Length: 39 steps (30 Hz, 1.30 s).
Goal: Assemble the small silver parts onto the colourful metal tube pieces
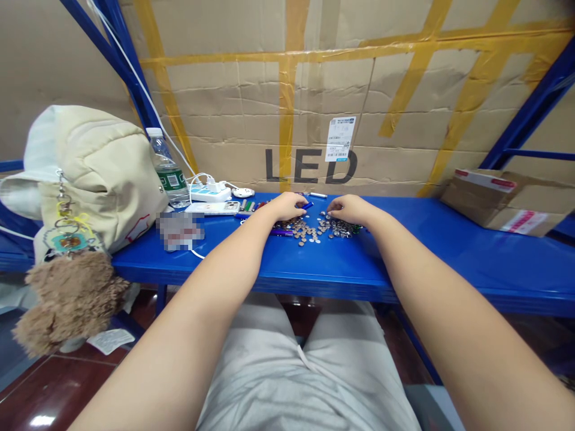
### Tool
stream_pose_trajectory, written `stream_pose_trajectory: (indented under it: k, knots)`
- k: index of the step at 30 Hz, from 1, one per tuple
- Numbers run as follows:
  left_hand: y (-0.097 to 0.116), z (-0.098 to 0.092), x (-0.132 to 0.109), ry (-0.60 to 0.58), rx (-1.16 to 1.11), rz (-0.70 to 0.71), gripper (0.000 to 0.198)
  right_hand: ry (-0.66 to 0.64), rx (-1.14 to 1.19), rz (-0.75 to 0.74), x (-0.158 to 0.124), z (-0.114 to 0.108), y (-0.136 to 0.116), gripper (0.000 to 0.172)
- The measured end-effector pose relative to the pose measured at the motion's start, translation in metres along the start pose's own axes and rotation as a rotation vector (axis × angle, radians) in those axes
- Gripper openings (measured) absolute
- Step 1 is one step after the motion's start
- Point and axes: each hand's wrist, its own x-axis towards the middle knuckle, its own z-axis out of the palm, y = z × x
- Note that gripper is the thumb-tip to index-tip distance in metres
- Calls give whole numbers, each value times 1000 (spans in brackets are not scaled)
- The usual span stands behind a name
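Observation:
My left hand (287,206) is closed, with a short blue pen-like piece (308,205) at its fingertips. To its right, my right hand (349,208) has its fingers pinched just over the small metal pieces; what lies between the fingertips is too small to make out. Below and between both hands spread several round coin-like discs (307,232), brownish and silvery. A heap of small shiny metal pieces (344,228) lies under my right hand. Beside my left wrist rests a purple pen (282,233). Behind the hands is a white pen (318,195).
On the blue tabletop (332,266), a phone (213,208), a power strip (209,191) and a water bottle (168,170) stand left, beside a cream bag (108,167) with a plush charm (74,293). A small carton (507,200) sits right. A large LED carton (233,120) forms the back.

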Motion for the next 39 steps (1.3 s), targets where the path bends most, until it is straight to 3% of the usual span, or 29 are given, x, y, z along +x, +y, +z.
stream_pose_trajectory:
  k: [16,39]
  knots:
    - [-2,-1,0,55,-61,31,19,78,44,-24,-1,-1,-1,22]
    - [-5,0,2,36,-9,93,32,7,-7,45,-1,-6,5,22]
